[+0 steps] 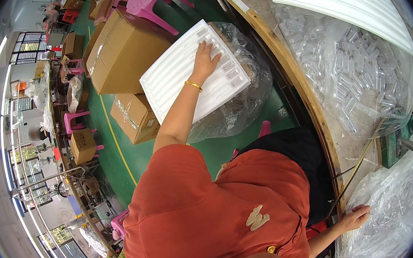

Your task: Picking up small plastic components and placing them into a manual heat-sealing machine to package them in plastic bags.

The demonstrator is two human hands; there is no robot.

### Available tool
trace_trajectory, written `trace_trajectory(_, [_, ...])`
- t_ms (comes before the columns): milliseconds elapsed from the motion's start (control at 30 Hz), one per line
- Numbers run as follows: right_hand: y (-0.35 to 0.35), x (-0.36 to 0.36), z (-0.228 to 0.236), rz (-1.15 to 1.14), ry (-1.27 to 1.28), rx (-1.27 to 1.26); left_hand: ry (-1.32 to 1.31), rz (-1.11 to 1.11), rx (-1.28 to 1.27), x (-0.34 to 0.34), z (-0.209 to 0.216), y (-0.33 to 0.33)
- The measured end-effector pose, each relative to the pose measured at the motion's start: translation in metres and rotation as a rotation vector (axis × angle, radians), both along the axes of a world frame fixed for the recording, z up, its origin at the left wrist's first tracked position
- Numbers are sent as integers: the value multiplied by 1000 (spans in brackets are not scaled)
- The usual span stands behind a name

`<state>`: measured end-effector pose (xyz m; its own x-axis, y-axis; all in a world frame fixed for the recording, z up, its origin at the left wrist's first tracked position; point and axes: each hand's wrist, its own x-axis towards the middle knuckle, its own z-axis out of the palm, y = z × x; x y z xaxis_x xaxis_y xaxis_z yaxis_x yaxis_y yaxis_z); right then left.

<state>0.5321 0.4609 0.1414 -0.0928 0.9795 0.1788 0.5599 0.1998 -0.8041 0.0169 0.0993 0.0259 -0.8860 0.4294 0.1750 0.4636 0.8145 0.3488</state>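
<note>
Right hand (355, 218) resting, fingers loosely curled, on clear plastic bag of small transparent parts (389, 213) at near workbench edge (313, 115). Left hand (204, 61) pressing flat, fingers spread, on white ribbed plastic tray (171, 77) atop bagged carton. Judgement: tray being placed or taken; next move needs edge grip.

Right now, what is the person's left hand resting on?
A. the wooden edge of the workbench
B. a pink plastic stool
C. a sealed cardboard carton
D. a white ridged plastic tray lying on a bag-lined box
D: the left hand, with a gold bangle at the wrist, lies flat on the white ridged tray, while the right hand rests on a clear plastic bag by the workbench.
</note>
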Motion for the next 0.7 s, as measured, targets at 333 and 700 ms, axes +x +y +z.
trace_trajectory(333, [1, 1, 0, 9, 7, -15, 154, 480, 720, -17, -16, 17])
trace_trajectory(700, [1, 4, -5, -4, -11, 14, 176, 447, 721, -35, -20, 48])
